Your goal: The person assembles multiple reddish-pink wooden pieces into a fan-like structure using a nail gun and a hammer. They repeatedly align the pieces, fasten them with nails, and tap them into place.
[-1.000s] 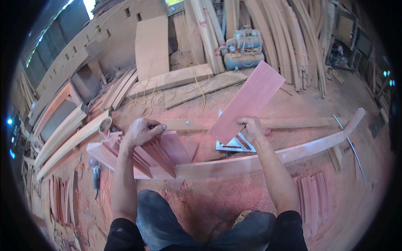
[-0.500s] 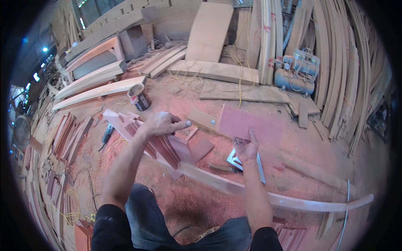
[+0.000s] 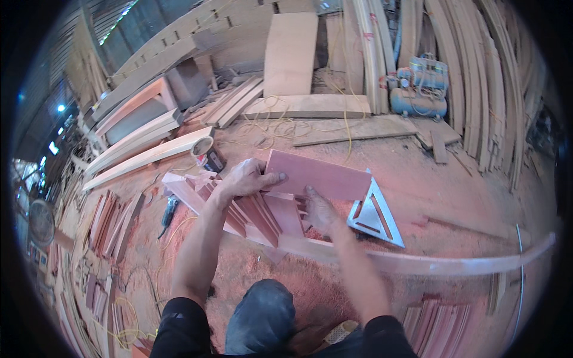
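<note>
A flat reddish wooden board [image 3: 325, 175] is held tilted in front of me. My right hand [image 3: 321, 213] grips its lower edge, thumb on the near face and fingers partly hidden. At the board's left end, my left hand [image 3: 246, 179] is closed with its thumb lying across the face; its other fingers are mostly hidden. Just below the hands, several upright reddish slats [image 3: 261, 218] and a short panel [image 3: 286, 212] stand against a long curved wooden rail [image 3: 441, 264]. A silver triangular square [image 3: 391, 224] lies on the floor right of the board.
An open can [image 3: 207, 156] stands beyond my left hand, and a teal power tool [image 3: 169, 216] lies left of the slats. Loose wood strips [image 3: 439, 325] lie at lower right. An air compressor [image 3: 419, 89] and a yellow hose [image 3: 279, 126] are farther back on the dusty floor.
My right hand has brought the board left and closer to the slats, its left end now meeting my left hand. The view has shifted, and the square shows more fully.
</note>
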`<state>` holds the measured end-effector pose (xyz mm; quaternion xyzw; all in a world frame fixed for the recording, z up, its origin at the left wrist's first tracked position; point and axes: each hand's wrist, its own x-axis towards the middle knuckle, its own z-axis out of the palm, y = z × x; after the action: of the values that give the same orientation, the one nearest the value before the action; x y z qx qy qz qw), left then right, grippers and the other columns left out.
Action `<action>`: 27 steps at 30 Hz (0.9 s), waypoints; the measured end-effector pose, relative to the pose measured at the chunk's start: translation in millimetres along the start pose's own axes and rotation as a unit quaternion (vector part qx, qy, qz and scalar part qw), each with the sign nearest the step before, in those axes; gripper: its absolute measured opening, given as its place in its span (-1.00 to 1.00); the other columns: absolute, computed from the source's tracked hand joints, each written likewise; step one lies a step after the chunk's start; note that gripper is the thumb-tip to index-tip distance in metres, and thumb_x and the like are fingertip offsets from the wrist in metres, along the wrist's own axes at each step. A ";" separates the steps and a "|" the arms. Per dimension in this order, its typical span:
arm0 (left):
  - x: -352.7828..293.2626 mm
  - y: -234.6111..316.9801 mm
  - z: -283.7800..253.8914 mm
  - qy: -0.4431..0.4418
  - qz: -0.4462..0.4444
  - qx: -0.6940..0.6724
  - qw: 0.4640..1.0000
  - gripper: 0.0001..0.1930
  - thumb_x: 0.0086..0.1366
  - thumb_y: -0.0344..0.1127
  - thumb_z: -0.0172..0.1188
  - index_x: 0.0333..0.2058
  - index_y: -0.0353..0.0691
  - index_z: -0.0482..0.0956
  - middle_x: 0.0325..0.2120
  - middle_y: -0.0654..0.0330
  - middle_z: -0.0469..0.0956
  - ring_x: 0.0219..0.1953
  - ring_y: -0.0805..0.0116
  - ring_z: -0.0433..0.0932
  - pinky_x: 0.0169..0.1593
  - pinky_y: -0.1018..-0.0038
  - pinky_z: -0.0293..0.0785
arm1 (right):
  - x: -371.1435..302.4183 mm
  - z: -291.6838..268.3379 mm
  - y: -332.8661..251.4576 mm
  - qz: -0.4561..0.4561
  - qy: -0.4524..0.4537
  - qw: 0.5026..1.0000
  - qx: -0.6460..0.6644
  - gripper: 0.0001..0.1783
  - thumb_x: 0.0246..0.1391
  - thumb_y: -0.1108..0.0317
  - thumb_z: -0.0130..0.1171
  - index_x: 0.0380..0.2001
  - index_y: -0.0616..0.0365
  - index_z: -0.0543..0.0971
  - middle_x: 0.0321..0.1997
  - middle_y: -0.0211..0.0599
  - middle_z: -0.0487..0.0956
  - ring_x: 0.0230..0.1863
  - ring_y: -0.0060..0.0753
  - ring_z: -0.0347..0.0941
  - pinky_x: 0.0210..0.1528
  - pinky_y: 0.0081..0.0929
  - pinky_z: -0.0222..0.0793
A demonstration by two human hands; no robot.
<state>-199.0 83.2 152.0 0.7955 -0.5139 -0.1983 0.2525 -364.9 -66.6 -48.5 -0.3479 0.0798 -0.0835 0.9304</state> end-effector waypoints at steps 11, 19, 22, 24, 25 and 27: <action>16.2 -21.5 4.4 0.017 0.094 0.068 0.993 -0.52 0.31 0.16 0.29 -0.25 -0.21 0.79 -0.51 -0.07 0.69 -0.36 -0.05 0.75 -0.18 0.08 0.62 | -24.9 34.3 -118.1 -0.185 0.120 0.693 -0.686 -0.35 0.06 0.28 0.51 0.26 0.13 0.64 0.11 -0.12 0.74 0.13 -0.26 0.63 0.31 -0.20 0.49; 3.3 -18.9 1.5 0.013 0.130 0.111 0.985 -0.45 0.32 0.25 0.34 -0.15 -0.19 0.81 -0.40 -0.06 0.75 -0.29 -0.04 0.75 -0.17 0.12 0.62 | -24.8 22.3 -128.1 0.079 0.091 0.747 -0.654 -0.44 0.21 0.31 0.42 0.25 0.29 0.63 0.13 -0.23 0.74 0.10 -0.31 0.65 0.28 -0.29 0.51; 2.4 -18.6 4.2 0.012 0.154 0.096 0.983 -0.41 0.30 0.31 0.35 -0.18 -0.18 0.83 -0.33 -0.07 0.76 -0.23 -0.04 0.75 -0.11 0.10 0.63 | -63.6 -6.5 -104.3 0.016 0.180 0.762 -0.622 -0.49 0.30 0.27 0.40 0.21 0.34 0.64 0.08 -0.24 0.75 0.06 -0.37 0.66 0.22 -0.32 0.54; 2.6 -19.2 6.0 0.013 0.155 0.107 0.982 -0.42 0.29 0.31 0.36 -0.17 -0.17 0.83 -0.30 -0.07 0.77 -0.22 -0.05 0.75 -0.10 0.09 0.64 | -83.0 -20.5 -82.0 -0.010 0.226 0.805 -0.548 -0.54 0.32 0.30 0.40 0.18 0.35 0.65 0.07 -0.23 0.75 0.06 -0.40 0.65 0.18 -0.33 0.56; 3.4 -19.4 6.0 0.004 0.150 0.119 0.981 -0.42 0.28 0.31 0.36 -0.17 -0.17 0.83 -0.29 -0.07 0.77 -0.21 -0.05 0.75 -0.09 0.09 0.64 | -90.4 -25.4 -69.7 -0.021 0.264 0.824 -0.501 -0.56 0.33 0.32 0.40 0.16 0.36 0.65 0.07 -0.22 0.75 0.06 -0.42 0.65 0.16 -0.33 0.57; 4.4 -20.3 5.1 -0.007 0.156 0.129 0.979 -0.42 0.28 0.31 0.37 -0.16 -0.15 0.84 -0.32 -0.05 0.77 -0.24 -0.04 0.75 -0.12 0.12 0.63 | -96.2 -32.7 -45.4 -0.064 0.224 0.857 -0.460 -0.63 0.32 0.36 0.39 0.11 0.34 0.67 0.02 -0.22 0.76 0.02 -0.45 0.66 0.11 -0.35 0.59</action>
<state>-185.7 85.1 135.5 0.7298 -0.6549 -0.0939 0.1725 -469.8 -100.8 -34.2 -0.7123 0.2932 -0.1722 0.6140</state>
